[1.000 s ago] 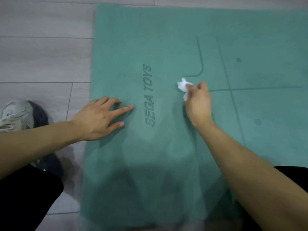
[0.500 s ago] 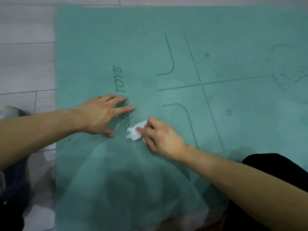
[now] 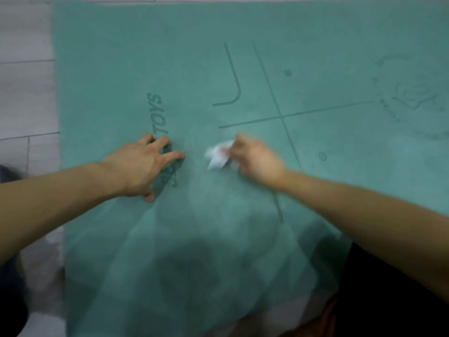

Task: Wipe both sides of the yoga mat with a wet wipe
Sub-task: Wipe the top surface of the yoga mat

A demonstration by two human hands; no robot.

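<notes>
left hand (image 3: 143, 164) fingers spread on mat (image 3: 315, 190) | right hand (image 3: 255, 158) pinches wipe (image 3: 217, 156) | risk: mat bunches if brace slips

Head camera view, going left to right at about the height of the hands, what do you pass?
Grey floor → yoga mat edge → left hand pressing flat on the mat → wet wipe → right hand gripping the wipe → small printed dot.

I am seeing a matt, finely textured teal yoga mat (image 3: 315, 45), a crumpled white wet wipe (image 3: 217, 158) and pale wood-grain floor (image 3: 24, 93).
</notes>
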